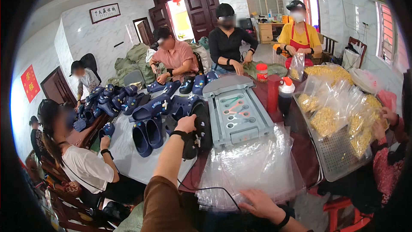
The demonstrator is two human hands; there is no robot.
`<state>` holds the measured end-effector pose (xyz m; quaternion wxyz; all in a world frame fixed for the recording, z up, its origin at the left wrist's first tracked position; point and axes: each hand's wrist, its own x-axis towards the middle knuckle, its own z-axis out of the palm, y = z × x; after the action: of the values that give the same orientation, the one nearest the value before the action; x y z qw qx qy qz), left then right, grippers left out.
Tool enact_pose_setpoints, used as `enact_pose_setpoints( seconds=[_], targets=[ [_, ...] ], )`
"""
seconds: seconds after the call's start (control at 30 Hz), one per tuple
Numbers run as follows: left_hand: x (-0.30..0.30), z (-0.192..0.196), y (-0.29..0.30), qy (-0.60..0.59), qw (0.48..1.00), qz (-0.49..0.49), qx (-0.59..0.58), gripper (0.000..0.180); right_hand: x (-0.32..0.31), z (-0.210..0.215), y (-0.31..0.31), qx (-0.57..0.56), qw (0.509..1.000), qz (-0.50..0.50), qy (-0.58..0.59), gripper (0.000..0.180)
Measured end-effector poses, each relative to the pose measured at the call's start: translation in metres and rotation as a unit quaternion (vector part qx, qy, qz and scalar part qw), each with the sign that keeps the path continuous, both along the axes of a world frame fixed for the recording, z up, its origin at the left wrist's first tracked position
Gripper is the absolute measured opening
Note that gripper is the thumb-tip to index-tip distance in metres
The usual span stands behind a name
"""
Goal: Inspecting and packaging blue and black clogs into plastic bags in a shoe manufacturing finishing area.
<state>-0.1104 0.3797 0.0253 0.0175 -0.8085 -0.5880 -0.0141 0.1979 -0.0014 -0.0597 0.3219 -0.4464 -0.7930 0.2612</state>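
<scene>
My left hand (187, 124) reaches forward over the table, closed on a black clog (203, 125) with small charms on it; part of the grip is hidden. A second black clog (189, 148) stands below my wrist. Left of that hand is a pair of dark blue clogs (148, 136), with more blue clogs (150, 108) behind. My right hand (260, 204) lies at the near edge of a stack of clear plastic bags (244, 167), fingers apart and touching the film. Beyond the bags stands a grey plastic folding stool (240, 111).
A heap of blue clogs (109, 101) covers the far left table. At right, a perforated metal tray (339, 157) holds bags of yellow pieces (326, 118). A dark red cylinder (273, 93) and a dark bottle (285, 99) stand beyond the bags. Several people work around; a red stool (343, 210) is lower right.
</scene>
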Motion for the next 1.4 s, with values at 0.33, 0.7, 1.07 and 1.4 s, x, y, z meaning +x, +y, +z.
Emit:
enact_pose_setpoints(
  seconds=[0.33, 0.7, 1.07, 1.4],
  targets=[
    [-0.017, 0.059, -0.159, -0.140, 0.976, -0.082, 0.148, 0.035, 0.002, 0.030, 0.003, 0.020, 0.999, 0.010, 0.033, 0.051],
    [0.063, 0.057, -0.298, -0.072, 0.855, -0.496, 0.132, 0.024, 0.017, 0.107, -0.021, 0.313, 0.926, -0.066, -0.199, 0.045],
    [0.046, 0.062, -0.271, -0.290, 0.903, -0.304, 0.094, 0.026, 0.065, 0.084, -0.024, 0.247, 0.942, -0.170, -0.153, 0.023],
    [0.019, 0.061, -0.257, -0.776, 0.538, 0.012, -0.328, 0.043, 0.076, 0.069, -0.032, 0.099, 0.933, -0.302, 0.167, 0.033]
  ],
)
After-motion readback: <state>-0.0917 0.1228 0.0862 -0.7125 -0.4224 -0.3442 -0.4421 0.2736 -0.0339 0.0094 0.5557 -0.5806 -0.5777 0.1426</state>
